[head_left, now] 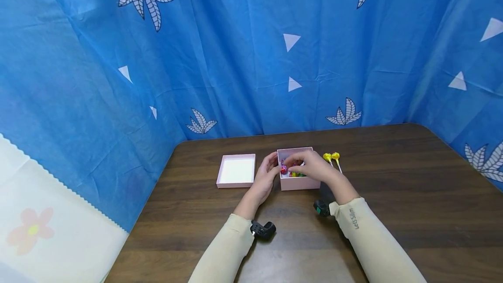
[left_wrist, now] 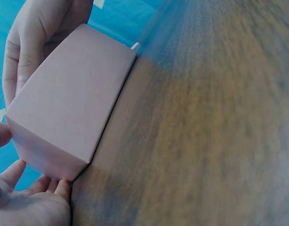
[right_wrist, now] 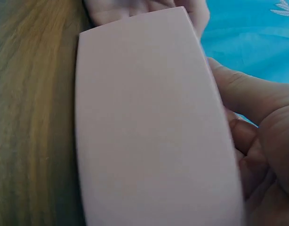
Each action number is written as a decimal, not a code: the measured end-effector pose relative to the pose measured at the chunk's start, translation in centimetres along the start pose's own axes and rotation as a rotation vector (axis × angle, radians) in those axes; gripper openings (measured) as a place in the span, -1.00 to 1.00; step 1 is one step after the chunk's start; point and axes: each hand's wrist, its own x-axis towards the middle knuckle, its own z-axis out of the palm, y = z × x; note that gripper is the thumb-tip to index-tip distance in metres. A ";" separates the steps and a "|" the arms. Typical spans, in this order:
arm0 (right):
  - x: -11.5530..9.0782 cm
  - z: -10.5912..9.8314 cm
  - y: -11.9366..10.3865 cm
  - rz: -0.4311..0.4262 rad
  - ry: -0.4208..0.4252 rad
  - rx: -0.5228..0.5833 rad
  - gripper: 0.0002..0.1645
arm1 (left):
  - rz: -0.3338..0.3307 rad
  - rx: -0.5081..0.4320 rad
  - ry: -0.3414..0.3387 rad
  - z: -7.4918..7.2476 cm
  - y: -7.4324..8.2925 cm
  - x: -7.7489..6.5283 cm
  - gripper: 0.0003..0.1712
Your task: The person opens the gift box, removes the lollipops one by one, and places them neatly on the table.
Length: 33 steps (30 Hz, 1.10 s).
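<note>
An open pink box (head_left: 300, 183) stands on the table with several brightly wrapped candies inside, some of them yellow and green (head_left: 297, 174). My left hand (head_left: 265, 174) rests along the box's left side, fingertips against the wall and thumb at the rim. From above, my right hand (head_left: 312, 166) reaches over the box's right part. Its thumb and index finger pinch a red-purple wrapped lollipop (head_left: 284, 169) near the left inner wall; no stick shows. In the right wrist view the box wall (right_wrist: 149, 117) hides those fingertips.
A pink lid (head_left: 236, 171) lies left of the box, its white inside facing up. To the right lie two yellow lollipops (head_left: 335, 156) with white sticks. The brown wooden table (head_left: 393, 195) meets a blue patterned curtain (head_left: 251, 56) at the back.
</note>
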 end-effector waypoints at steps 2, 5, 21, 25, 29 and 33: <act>0.2 0.2 0.2 -0.030 -0.019 -0.016 -0.75 | 0.010 -0.005 -0.004 0.0 -0.1 0.0 -0.37; 0.3 0.3 0.4 -0.051 -0.069 -0.048 -0.77 | 0.017 -0.010 -0.015 0.0 -0.2 0.1 -0.36; 1.7 -0.6 -0.1 -0.058 -0.323 -0.085 -0.77 | 0.026 -0.007 -0.001 0.0 0.2 0.1 -0.37; 2.0 -0.7 -0.2 -0.060 -0.360 -0.097 -0.80 | 0.031 -0.011 0.007 0.0 0.2 0.2 -0.37; 2.4 -0.7 -0.2 -0.067 -0.413 -0.114 -0.83 | 0.018 -0.011 0.011 0.0 0.1 0.2 -0.36; 2.6 -0.6 -0.2 -0.046 -0.454 -0.124 -0.84 | 0.011 -0.006 0.015 0.1 0.0 0.1 -0.37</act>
